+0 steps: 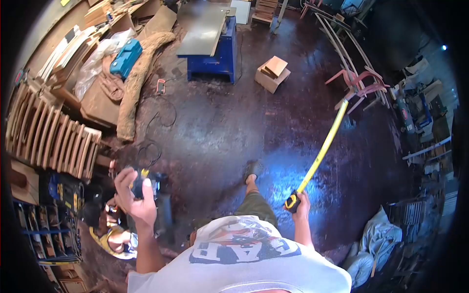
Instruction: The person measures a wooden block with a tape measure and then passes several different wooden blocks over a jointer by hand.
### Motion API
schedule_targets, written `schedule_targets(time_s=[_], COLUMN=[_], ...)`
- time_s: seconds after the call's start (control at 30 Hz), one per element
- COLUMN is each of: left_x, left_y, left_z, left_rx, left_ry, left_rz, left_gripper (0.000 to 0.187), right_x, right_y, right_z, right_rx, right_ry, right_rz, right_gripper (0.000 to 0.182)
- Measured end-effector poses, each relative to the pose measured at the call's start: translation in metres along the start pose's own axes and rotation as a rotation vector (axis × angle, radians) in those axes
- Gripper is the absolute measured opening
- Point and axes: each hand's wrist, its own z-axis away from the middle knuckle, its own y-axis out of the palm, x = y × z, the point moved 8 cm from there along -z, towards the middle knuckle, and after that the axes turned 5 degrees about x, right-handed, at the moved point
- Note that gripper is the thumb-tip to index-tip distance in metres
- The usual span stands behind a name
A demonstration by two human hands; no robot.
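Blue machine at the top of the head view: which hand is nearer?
Left. The left hand, holding a dark object, sits below-left of the blue machine; the right hand, gripping the tape measure, is farther, below-right.

The left hand [136, 195] is raised with the forearm upright, and its fingers are closed around something dark (thumb toward the camera). The right hand [300, 205] is lower, at the end of a nearly straight arm, and its fingers are closed in a fist.

dark object [141, 184] mostly hidden in left hand [134, 198], tape case [292, 201] partly covered
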Motion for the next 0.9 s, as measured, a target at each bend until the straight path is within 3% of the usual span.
schedule_targets(time_s=[0.07,0.17,0.2,0.23,0.33,0.43,0.57,0.63,0.7,0.8,0.9], left_x=[0.009,0.011,0.003,-0.017,-0.056,-0.048,-0.003,0.021,0.029,0.009,-0.006], left_y=[0.084,0.218,0.262,0.297,0.373,0.443,0.551,0.605,0.664,0.735,0.788], left_z=[-0.029,-0.081,-0.1,-0.126,-0.201,-0.265,-0.353,-0.411,-0.484,-0.601,-0.695], left_rx=[0.0,0.032,0.056,0.099,0.23,0.188,0.092,0.073,0.049,0.127,0.105], left_ry=[-0.063,-0.212,-0.306,-0.172,-0.09,-0.132,-0.176,-0.207,-0.113,-0.001,0.078], left_rz=[-0.042,0.036,0.15,0.173,0.242,0.263,0.2,0.192,0.231,0.238,0.349], left_gripper=[0.025,0.022,0.022,0.021,0.017,0.016,0.014,0.012,0.015,0.021,0.022], right_x=[0.038,0.115,0.144,0.183,0.302,0.404,0.472,0.488,0.515,0.543,0.607], right_y=[0.005,0.056,0.087,0.123,0.253,0.383,0.511,0.55,0.577,0.573,0.598], right_z=[-0.07,-0.2,-0.237,-0.275,-0.364,-0.436,-0.558,-0.629,-0.679,-0.754,-0.792], right_rx=[-0.083,0.05,0.096,0.141,0.311,0.509,0.597,0.671,0.69,0.658,0.684], right_ry=[-0.009,-0.104,-0.108,-0.104,-0.282,-0.563,-0.742,-0.634,-0.656,-0.46,-0.452], right_rz=[-0.03,0.007,0.076,0.16,0.441,0.738,0.967,1.041,1.06,1.082,1.153], right_gripper=[0.051,0.044,0.044,0.044,0.046,0.051,0.057,0.06,0.061,0.061,0.056])
